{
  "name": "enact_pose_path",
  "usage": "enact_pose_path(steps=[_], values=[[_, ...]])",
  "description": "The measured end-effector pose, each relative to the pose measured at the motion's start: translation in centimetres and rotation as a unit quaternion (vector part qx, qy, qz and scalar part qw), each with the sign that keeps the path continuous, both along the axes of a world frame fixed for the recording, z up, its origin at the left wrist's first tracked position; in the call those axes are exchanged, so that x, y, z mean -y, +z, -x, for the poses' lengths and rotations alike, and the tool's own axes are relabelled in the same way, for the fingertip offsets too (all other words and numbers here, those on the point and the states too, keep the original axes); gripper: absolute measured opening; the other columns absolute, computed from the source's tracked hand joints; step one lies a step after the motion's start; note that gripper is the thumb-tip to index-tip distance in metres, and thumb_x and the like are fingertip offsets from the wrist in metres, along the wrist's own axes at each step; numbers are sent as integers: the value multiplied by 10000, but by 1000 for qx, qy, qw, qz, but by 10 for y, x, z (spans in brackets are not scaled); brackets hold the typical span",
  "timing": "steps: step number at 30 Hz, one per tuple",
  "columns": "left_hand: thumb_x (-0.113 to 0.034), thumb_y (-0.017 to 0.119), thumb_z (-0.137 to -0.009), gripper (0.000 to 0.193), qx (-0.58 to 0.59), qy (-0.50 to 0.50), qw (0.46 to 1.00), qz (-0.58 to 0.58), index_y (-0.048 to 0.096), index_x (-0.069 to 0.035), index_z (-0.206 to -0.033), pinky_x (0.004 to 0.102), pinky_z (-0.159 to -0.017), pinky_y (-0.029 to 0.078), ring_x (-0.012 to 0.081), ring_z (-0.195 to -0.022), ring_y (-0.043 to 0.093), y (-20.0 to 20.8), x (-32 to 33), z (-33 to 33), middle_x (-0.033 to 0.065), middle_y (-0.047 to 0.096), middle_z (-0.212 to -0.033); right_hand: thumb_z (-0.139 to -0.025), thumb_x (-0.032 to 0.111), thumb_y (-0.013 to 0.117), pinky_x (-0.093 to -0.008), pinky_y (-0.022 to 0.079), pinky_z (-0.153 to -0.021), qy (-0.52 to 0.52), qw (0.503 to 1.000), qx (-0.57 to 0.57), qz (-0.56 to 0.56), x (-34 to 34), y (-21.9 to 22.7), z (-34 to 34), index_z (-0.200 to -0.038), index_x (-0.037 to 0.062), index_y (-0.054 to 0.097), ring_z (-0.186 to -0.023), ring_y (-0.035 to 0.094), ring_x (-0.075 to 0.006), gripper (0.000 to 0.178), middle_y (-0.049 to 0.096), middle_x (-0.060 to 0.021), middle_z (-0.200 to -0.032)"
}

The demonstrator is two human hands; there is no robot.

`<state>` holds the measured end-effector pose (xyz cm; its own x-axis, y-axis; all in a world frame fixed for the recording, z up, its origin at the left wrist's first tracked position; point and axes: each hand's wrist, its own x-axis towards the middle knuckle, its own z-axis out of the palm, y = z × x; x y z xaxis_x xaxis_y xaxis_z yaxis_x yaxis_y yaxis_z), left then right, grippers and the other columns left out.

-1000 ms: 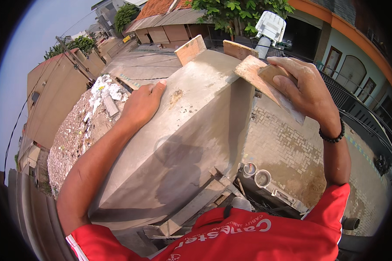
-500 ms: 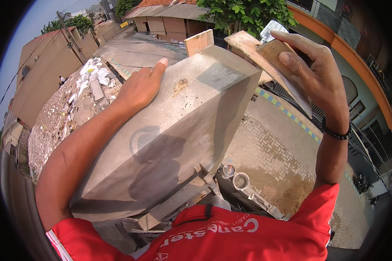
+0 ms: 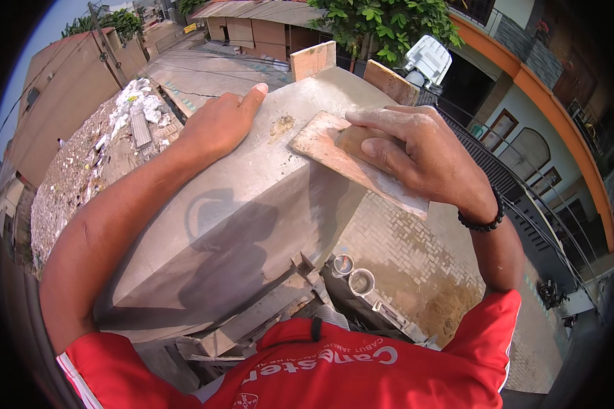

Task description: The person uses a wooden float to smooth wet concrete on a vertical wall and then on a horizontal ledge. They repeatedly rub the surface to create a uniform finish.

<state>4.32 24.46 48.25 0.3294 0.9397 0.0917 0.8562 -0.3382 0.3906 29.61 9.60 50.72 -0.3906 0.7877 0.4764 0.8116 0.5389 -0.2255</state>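
My left hand (image 3: 220, 128) grips the left edge of a grey concrete ledge (image 3: 215, 183), thumb laid along the top and fingers hidden over the far side. My right hand (image 3: 430, 151) is closed round the handle of a wooden plastering float (image 3: 315, 144), a flat board dusted with cement. One corner of the float lies over the ledge's right edge; the rest sticks out past it. Whether it touches the surface I cannot tell. A rough sandy patch (image 3: 281, 127) marks the top between the hands.
Upright boards (image 3: 313, 60) stand at the ledge's far end. Below me are timber planks (image 3: 256, 310) and two buckets (image 3: 361, 281) on scaffolding, high above a paved yard (image 3: 416, 245). A rubble heap (image 3: 75, 184) lies left, and a dark fence (image 3: 477, 153) runs right.
My right hand has brought the float down and left, from beyond the ledge's far right corner to over its right edge. My left hand keeps its hold.
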Motion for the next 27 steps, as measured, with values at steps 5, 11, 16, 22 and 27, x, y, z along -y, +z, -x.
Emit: enact_pose_path(steps=[5, 11, 16, 22, 27], values=[[-662, 262, -1015, 873, 9, -15, 1000, 13, 699, 89, -1089, 522, -959, 471, 445, -1088, 653, 1, -1, 0, 321, 683, -1096, -975, 343, 646, -295, 533, -801, -25, 989, -107, -104, 21, 57, -28, -1272, 34, 684, -825, 703, -200, 430, 732, -134, -942], [-650, 281, -1017, 847, 12, -5, 1000, 12, 707, 81, -1072, 517, -940, 486, 429, -1074, 667, -5, -5, -3, 307, 695, -1066, -982, 384, 634, -291, 522, -748, -154, 987, -36, 1, 15, 39, -82, -1246, 42, 708, -798, 644, -156, 438, 721, -116, -936], [-635, 303, -1016, 827, 24, -6, 999, 35, 713, 82, -1048, 511, -931, 495, 426, -1039, 682, -2, -2, -3, 301, 704, -1029, -973, 278, 631, -330, 520, -784, -163, 985, -25, 45, 9, 26, -83, -1251, 19, 696, -840, 633, -173, 386, 726, -144, -968], [-632, 321, -1010, 815, 25, -14, 999, 22, 724, 76, -1030, 505, -915, 501, 418, -1008, 693, -2, -1, -1, 286, 713, -1006, -952, 182, 628, -369, 534, -841, -188, 978, -48, 77, 0, 9, -78, -1236, -32, 677, -877, 682, -210, 359, 739, -181, -1007], [-636, 318, -1010, 812, 27, -10, 999, 19, 729, 65, -1022, 512, -903, 500, 414, -1001, 694, -2, 3, -8, 279, 716, -1002, -917, 135, 607, -396, 545, -834, -168, 985, 12, 34, 2, 4, -58, -1215, -43, 678, -859, 720, -312, 354, 725, -253, -988]])
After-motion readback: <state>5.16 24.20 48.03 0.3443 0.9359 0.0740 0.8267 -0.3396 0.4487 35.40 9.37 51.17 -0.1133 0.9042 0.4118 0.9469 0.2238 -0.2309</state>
